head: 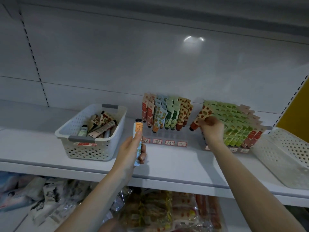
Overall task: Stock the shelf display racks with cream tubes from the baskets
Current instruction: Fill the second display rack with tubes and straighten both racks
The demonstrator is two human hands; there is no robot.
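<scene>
Now we are mid-placement. Our right hand [213,129] is clenched round a spotted tube [203,113], gripping it low on the body. Its red cap points down and left of the grip and its flat tail rises at the front-left corner of the right rack [237,124]. Just behind and to the right of that grip the rows look packed with green tubes. The next move, we judge, calls for finding a free slot at the near-left edge and lowering the cap in without knocking its neighbours.

Our left hand [132,151] grasps an orange-and-green tube [138,131] upright, cap above the fingers (waiting its turn, it seems). Beyond and to the right of that grip stands the middle rack [167,113], whose front rows appear unfilled. To the left of the grip sits the left basket [80,138] with tubes lying in it. Between the two grips the shelf [175,164] offers open room. Right of the right grip, past the rack, a second basket [284,144] crowds that end.
</scene>
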